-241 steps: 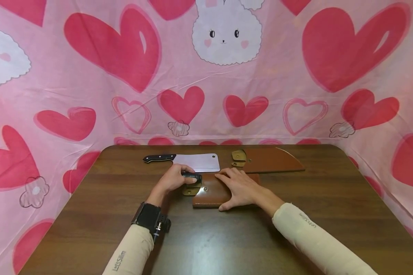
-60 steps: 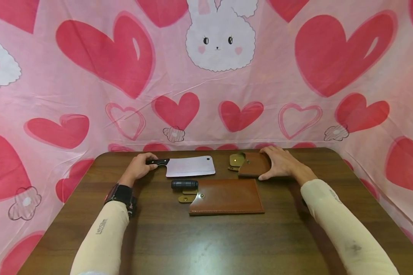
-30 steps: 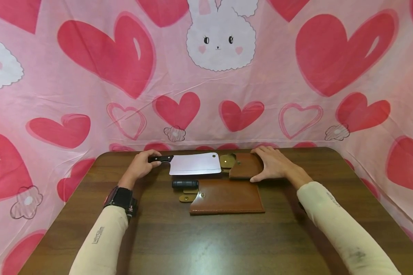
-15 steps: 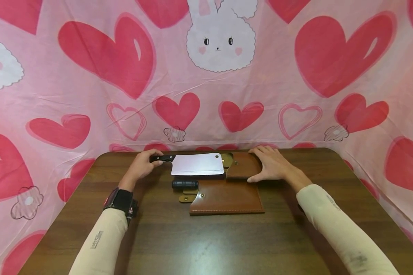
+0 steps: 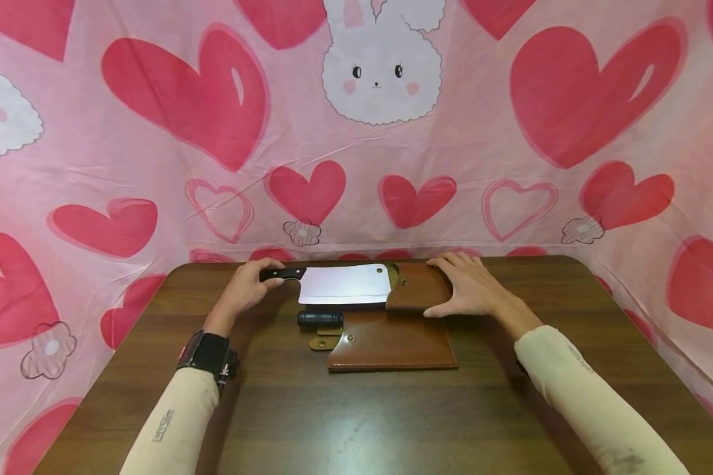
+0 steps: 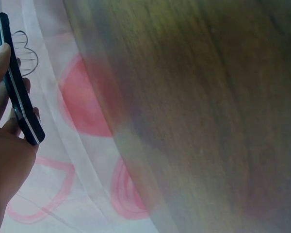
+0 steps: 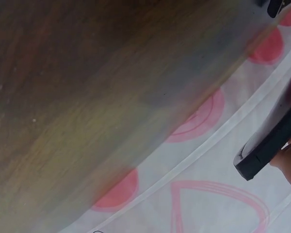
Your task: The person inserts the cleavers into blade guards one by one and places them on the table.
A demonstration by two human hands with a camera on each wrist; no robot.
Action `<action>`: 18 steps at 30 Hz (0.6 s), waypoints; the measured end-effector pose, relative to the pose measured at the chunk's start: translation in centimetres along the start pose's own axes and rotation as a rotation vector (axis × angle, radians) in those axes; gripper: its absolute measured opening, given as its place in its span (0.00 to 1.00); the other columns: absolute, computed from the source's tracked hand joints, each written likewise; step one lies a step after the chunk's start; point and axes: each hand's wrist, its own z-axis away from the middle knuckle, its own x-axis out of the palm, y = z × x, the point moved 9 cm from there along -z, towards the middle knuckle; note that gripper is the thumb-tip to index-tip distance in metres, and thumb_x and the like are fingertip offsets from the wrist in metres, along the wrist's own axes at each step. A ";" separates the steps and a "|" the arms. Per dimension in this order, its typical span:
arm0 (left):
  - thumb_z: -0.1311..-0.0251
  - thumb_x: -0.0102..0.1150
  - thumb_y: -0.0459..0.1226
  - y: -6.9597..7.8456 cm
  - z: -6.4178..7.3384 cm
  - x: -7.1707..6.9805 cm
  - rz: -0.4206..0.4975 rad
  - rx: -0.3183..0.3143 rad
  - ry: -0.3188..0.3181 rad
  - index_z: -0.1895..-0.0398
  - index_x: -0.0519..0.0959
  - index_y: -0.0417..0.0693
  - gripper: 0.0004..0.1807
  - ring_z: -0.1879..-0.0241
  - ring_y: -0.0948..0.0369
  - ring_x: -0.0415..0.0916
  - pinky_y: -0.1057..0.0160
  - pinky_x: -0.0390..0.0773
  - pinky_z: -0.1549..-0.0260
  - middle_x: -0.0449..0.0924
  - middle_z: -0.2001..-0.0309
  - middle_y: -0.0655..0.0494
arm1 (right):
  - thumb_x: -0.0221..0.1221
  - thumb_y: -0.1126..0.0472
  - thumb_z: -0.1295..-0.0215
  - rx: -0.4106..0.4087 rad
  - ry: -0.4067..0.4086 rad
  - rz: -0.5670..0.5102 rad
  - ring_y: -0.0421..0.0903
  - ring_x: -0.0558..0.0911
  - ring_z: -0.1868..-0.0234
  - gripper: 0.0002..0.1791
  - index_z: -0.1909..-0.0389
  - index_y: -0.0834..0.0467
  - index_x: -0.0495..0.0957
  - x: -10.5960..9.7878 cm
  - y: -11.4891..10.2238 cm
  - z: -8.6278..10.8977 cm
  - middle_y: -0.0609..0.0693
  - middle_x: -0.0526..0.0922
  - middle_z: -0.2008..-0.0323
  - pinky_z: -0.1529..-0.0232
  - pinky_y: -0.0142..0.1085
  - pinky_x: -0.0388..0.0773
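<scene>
My left hand (image 5: 252, 285) grips the black handle (image 6: 19, 87) of a cleaver, whose broad silver blade (image 5: 344, 284) points right. My right hand (image 5: 472, 287) holds a brown leather sheath (image 5: 422, 287) by its right end, thumb at the near edge and fingers at the far edge. The blade's end is right at the sheath's curved mouth, with its round hole showing and the tan strap mostly covered behind it. In the right wrist view, fingertips (image 7: 288, 162) show behind the sheath's dark edge (image 7: 266, 143).
Just in front lies a second brown sheath (image 5: 392, 343). A black ribbed handle (image 5: 321, 319) and a tan snap strap (image 5: 323, 344) stick out at its left. All this is over a dark wooden table (image 5: 356, 422), with a pink heart-print cloth (image 5: 309, 132) hanging behind it.
Eight seconds ago both hands were on the front sheath. Since then they have taken the cleaver and the rear sheath; the two have moved together until the blade's end meets the mouth.
</scene>
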 end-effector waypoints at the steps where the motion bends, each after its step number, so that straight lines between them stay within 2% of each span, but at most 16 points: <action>1: 0.35 0.65 0.31 0.2 0.0 0.0 0.000 0.001 -0.003 0.49 0.81 0.39 0.13 0.49 0.40 0.74 0.39 0.68 0.40 0.81 0.51 0.41 | 0.66 0.17 0.63 0.000 0.001 0.004 0.59 0.68 0.36 0.62 0.32 0.55 0.70 0.0 -0.1 0.0 0.56 0.73 0.38 0.38 0.61 0.58; 13: 0.36 0.66 0.31 1.2 0.2 0.1 -0.007 0.058 0.024 0.49 0.82 0.38 0.13 0.49 0.41 0.74 0.41 0.69 0.42 0.82 0.51 0.41 | 0.66 0.17 0.62 0.000 0.021 0.030 0.60 0.67 0.37 0.63 0.31 0.56 0.70 -0.1 -0.9 0.4 0.58 0.73 0.37 0.39 0.61 0.60; 18: 0.36 0.66 0.31 1.2 0.3 0.3 0.004 0.049 0.022 0.49 0.83 0.39 0.13 0.49 0.42 0.74 0.42 0.69 0.43 0.82 0.51 0.42 | 0.66 0.17 0.62 -0.006 0.030 0.033 0.59 0.67 0.37 0.63 0.32 0.56 0.71 0.1 -1.2 0.5 0.58 0.73 0.38 0.39 0.59 0.60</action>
